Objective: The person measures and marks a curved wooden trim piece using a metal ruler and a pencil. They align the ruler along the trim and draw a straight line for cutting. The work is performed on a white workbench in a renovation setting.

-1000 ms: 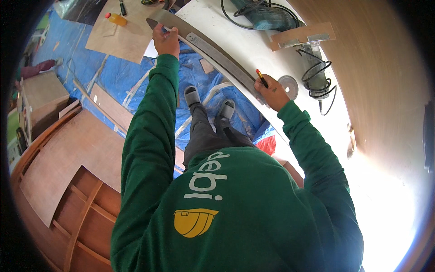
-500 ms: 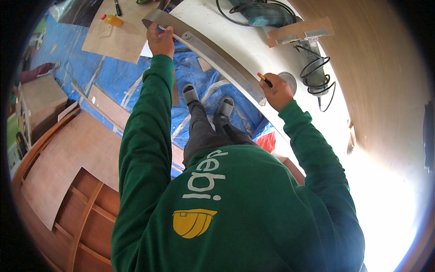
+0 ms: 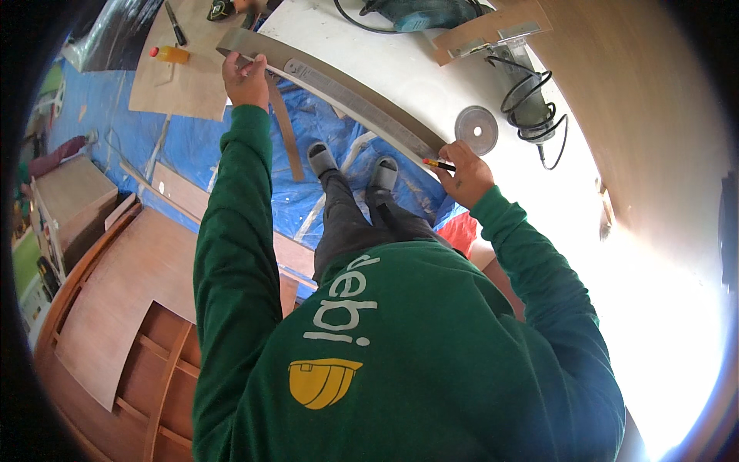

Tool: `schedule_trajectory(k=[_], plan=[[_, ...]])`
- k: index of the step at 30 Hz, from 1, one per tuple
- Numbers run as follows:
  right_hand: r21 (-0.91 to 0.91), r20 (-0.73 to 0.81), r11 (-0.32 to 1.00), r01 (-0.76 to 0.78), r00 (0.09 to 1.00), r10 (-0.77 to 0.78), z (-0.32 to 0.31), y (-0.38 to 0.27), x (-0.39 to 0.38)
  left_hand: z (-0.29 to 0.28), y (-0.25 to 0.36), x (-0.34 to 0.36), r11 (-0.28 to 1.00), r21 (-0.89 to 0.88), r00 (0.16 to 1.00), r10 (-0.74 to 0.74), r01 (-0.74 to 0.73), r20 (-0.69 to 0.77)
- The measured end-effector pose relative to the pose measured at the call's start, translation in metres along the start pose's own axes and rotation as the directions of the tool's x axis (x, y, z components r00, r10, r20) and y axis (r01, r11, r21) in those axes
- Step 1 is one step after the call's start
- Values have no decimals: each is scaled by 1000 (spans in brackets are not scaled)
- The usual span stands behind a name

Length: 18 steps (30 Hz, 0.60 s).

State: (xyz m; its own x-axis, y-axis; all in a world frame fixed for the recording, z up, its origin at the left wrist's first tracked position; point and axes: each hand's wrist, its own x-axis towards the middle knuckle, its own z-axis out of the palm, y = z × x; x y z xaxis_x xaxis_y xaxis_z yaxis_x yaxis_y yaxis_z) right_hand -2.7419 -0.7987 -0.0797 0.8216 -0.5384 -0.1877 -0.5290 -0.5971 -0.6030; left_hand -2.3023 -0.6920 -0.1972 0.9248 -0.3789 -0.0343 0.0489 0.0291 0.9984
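Holding a long grey strip [image 3: 350, 94] lengthwise at the near edge of a white counter [image 3: 566, 185]: that is the step in hand, as judged from the pose. The left hand [image 3: 246, 81] has a narrow grip, thumb and fingers pinched on the strip's left end, which reaches past the counter's left corner. The right hand [image 3: 466, 175] is at the other end; its grip is closed around a short dark pencil [image 3: 439, 164], red-yellow end toward the strip. Whether those fingers also press on the strip: cannot tell.

Next move, judgement only: calls for both ends kept level and the pencil hand steady, as a piece this long probably flexes.

Appearance of strip: flat, smooth, dull grey-brown, bowed in view (part of this may be lens bend), left end curling. Pale band with a rounded end runs along its face; ruler or label, unclear.

Outward: grey disc [image 3: 477, 118] flat on the counter, just beyond the right hand. Farther back, a corded tool [image 3: 531, 112] with a looped black cord, a brown board [image 3: 493, 29] at its head, and a teal power tool [image 3: 439, 17] at the counter's far edge. Left of the counter, an orange bottle [image 3: 171, 55] on a plywood sheet [image 3: 188, 92]; blue sheeting [image 3: 350, 123] on the floor.
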Motion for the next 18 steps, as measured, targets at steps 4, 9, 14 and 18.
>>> schedule_trajectory(k=[4,9,14,18], plan=[[-9,21,999,-40,999,40,-3,1,-3,-3,4,-1,999,4,999,-35,35,23],[20,20,999,-45,999,45,-4,1,-3,-4,2,1,999,-50,999,-19,21,50],[1,-8,1000,-26,1000,26,-4,1,0,-5,3,0,1000,-5,998,-25,25,55],[-21,6,999,-29,1000,29,-4,2,1,-5,6,-1,1000,21,997,14,-15,76]])
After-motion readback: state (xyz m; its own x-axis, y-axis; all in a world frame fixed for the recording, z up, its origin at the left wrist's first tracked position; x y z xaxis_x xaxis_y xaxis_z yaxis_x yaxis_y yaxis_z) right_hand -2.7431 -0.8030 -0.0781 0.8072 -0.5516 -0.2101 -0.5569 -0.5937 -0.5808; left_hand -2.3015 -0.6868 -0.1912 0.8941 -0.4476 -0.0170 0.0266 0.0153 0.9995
